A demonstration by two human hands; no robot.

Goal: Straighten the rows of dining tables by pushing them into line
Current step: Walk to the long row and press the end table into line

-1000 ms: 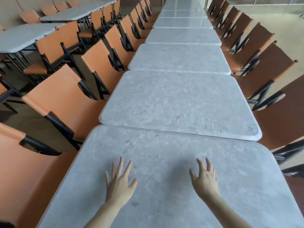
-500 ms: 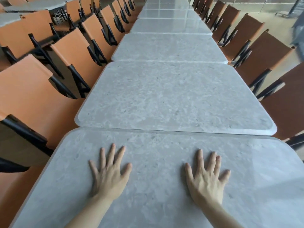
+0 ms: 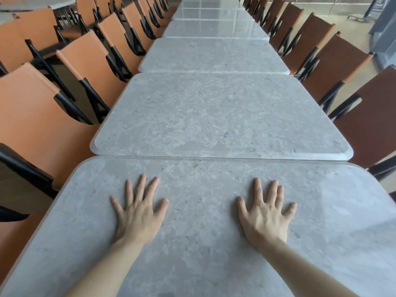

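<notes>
Two bare hands lie flat on the nearest grey stone-look table point(image 3: 203, 243), the left hand point(image 3: 138, 213) and right hand point(image 3: 265, 217) well apart, fingers straight and spread, gripping nothing. Beyond the fingertips, this table's far edge touches the next table point(image 3: 220, 116), whose top sits slightly offset to the right. Orange chairs point(image 3: 85, 58) line both sides of the long row.

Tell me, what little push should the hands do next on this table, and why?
Probably a small sideways nudge to the right. Both the left hand and the right hand lie flat on the nearest table, whose far edge already meets the next table. But that next table's right corner seems to sit a bit further right, so the near one looks slightly off line.
</notes>
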